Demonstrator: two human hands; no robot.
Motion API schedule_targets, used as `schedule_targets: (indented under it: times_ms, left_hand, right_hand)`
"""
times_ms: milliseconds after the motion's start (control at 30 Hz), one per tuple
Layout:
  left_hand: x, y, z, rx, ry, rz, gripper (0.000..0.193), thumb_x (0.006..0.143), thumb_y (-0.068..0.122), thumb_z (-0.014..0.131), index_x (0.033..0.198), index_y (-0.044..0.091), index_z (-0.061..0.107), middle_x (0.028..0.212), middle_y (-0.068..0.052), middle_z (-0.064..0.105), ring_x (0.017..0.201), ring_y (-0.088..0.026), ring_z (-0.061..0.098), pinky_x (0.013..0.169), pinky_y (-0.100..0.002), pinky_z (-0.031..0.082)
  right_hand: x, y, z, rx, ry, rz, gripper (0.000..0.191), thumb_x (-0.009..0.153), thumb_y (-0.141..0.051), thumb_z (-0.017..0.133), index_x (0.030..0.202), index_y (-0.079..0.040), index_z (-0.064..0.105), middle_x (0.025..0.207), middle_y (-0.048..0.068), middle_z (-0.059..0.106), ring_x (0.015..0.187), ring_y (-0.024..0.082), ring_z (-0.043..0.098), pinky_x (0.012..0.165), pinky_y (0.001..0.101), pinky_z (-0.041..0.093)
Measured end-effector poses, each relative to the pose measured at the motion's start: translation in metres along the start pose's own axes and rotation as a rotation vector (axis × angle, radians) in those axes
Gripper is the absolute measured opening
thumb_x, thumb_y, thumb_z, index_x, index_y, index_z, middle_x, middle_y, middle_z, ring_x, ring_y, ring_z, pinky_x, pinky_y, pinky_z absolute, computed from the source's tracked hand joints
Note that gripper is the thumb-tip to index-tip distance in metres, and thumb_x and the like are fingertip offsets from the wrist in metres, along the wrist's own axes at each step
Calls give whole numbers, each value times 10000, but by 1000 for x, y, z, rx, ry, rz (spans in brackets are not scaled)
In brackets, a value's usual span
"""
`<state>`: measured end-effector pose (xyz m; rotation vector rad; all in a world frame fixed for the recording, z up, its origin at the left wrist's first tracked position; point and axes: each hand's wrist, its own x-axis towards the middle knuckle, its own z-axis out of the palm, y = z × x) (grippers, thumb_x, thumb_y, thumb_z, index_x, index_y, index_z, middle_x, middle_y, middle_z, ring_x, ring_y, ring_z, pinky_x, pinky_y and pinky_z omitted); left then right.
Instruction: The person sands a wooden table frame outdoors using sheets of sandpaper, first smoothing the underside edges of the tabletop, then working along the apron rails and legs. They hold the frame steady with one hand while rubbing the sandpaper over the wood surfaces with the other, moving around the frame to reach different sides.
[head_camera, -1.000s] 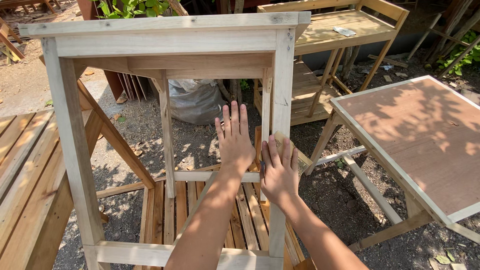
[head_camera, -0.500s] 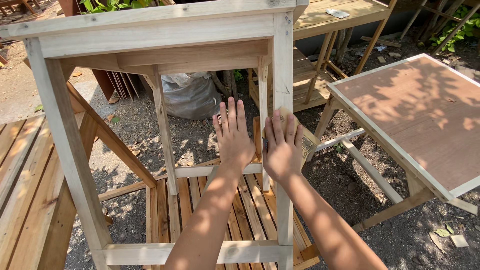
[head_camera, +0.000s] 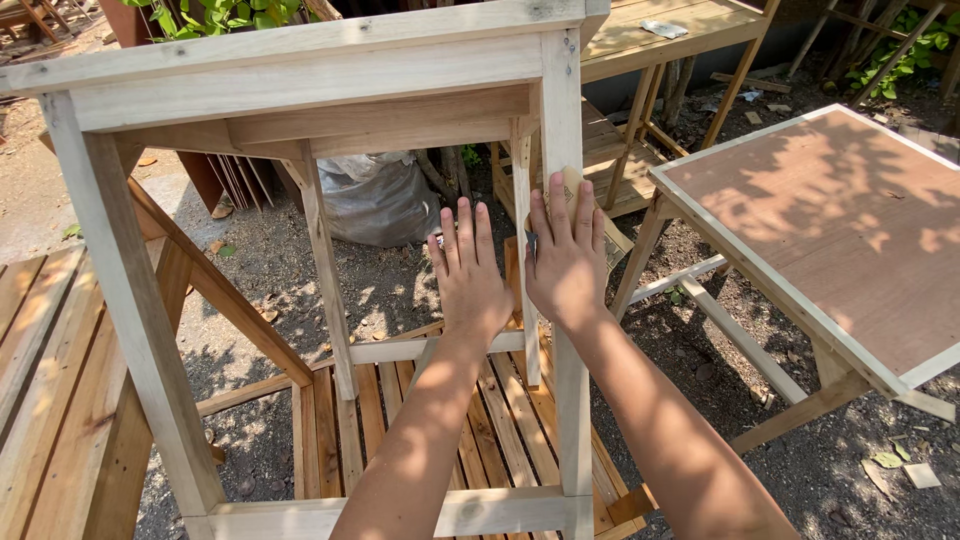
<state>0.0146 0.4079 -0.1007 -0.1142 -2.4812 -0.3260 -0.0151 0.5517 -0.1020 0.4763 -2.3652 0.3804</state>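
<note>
**Hands flat against leg of unfinished wooden table frame**

Timber frame (head_camera: 300, 75), pale and unpainted, stands in the foreground with its top rail across the upper view and its legs running down to a lower rail. Both hands are raised inside the frame, fingers straight and spread, neither closed around anything.

The right hand (head_camera: 567, 262) lies flat over the near right leg (head_camera: 570, 400), palm pressed toward it. A sheet of sandpaper (head_camera: 600, 225), tan in colour, shows behind the fingers; whether the palm pins it to the leg cannot be told.

The left hand (head_camera: 468, 275) is open just beside the right, in front of the inner rear leg (head_camera: 523, 260); contact with that leg cannot be confirmed.

Slatted wooden pallet (head_camera: 500, 420) lies on the ground beneath the frame. A second table (head_camera: 850, 230) with a brown board top stands to the right, well apart. A grey sack (head_camera: 380, 200) rests on the dirt behind the frame.
</note>
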Motion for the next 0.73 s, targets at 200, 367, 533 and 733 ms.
schedule_targets:
  times_ms: [200,367,533,733]
  left_hand:
    - [2,-9,0,81,57,6,1014,771,70,645,1627,27,104,1707,-179,66,1582,-385,9,1253,-602,24]
    - [14,-10,0,87,32,-24,1012,749,66,639,1619,17,125,1703,-187,85,1582,-390,36,1256,-606,51]
    - [18,-7,4,116,42,-7,990,765,73,636,1620,20,140,1703,-200,102,1582,-406,55,1253,-605,57]
    - [29,4,-10,34,-63,-53,1011,772,130,648,1605,10,88,1692,-201,43,1570,-401,-11,1243,-609,10]
  right_hand:
    - [-102,-18,-4,-71,-139,-37,645,967,-323,472,1562,-108,346,1681,152,135,1523,477,85,1208,616,131]
    - [-17,-1,-3,11,-45,13,658,1008,-342,446,1615,-124,314,1714,167,97,1563,457,67,1243,583,130]
    - [58,3,-11,-56,44,-5,694,995,-342,470,1623,-97,308,1712,191,87,1560,469,82,1236,582,151]
    - [-36,-6,1,-156,-103,20,675,988,-384,476,1606,-161,320,1726,140,87,1571,443,38,1247,582,83]
